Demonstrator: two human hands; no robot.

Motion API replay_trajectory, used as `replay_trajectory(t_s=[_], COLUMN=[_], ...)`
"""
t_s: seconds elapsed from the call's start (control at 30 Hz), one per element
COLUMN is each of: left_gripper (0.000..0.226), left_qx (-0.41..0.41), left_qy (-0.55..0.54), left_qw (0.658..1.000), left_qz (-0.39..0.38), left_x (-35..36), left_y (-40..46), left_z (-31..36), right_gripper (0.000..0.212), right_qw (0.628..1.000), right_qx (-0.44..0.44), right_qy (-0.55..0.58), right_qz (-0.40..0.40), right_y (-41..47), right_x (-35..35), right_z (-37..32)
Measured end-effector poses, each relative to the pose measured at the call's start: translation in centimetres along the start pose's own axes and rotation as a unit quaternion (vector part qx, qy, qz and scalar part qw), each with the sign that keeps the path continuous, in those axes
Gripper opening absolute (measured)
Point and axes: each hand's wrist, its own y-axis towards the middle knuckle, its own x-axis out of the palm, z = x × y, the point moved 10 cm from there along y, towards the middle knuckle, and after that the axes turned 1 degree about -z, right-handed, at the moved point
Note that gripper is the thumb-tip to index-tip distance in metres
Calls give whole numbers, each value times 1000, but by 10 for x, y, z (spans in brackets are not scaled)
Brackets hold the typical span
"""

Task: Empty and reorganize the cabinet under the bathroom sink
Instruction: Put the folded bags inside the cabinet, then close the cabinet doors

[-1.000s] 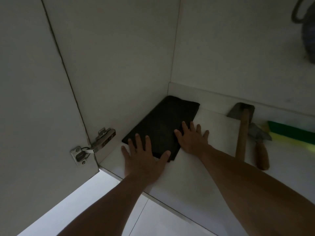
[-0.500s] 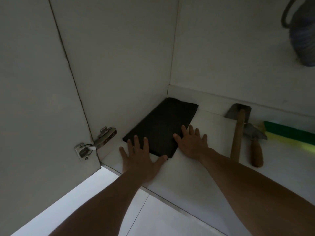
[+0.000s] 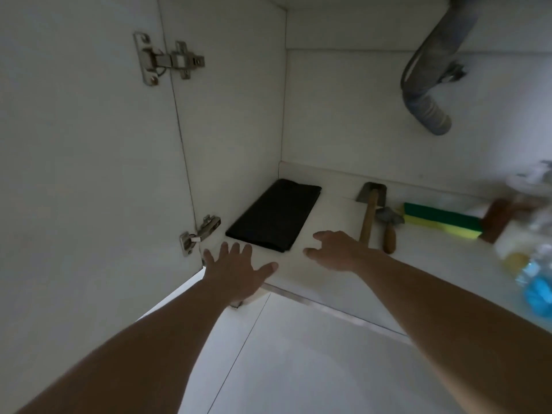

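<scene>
Folded black cloth point(image 3: 273, 216) lies flat just beyond both hands, touching neither. Left hand point(image 3: 236, 268) spread flat, right hand point(image 3: 336, 249) loosely open, both empty. Likely soft, light, floppy; best pinched at near folded edge.

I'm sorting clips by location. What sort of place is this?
Most likely the inside of a cabinet under a sink: a grey drain hose hangs from above, door hinges sit on the left, and a sponge lies on the white shelf.
</scene>
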Motion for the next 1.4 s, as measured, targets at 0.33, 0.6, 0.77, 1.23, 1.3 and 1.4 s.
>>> replay_trajectory(t_s=[0.33, 0.6, 0.77, 1.23, 1.3, 1.4], left_gripper=[80, 80, 83, 78, 77, 75], left_qx=[113, 159, 179, 222, 249, 282], left_qy=[-45, -74, -23, -37, -24, -41], left_qw=[992, 984, 984, 974, 968, 958], left_qz=[25, 2, -6, 15, 4, -21], left_x=[-99, -143, -159, -185, -174, -156], left_y=[-132, -211, -248, -347, -361, -379], left_z=[38, 74, 87, 165, 195, 242], right_gripper=[50, 57, 52, 50, 51, 51], right_qw=[996, 985, 982, 970, 965, 958], right_qx=[50, 144, 161, 176, 186, 203], right_qy=[-20, -64, -65, -122, -140, -143], right_qz=[67, 69, 71, 116, 121, 146], right_y=[-217, -342, -404, -533, -546, -570], right_x=[-95, -143, -149, -184, -190, -210], right_z=[-1, 26, 45, 70, 81, 103])
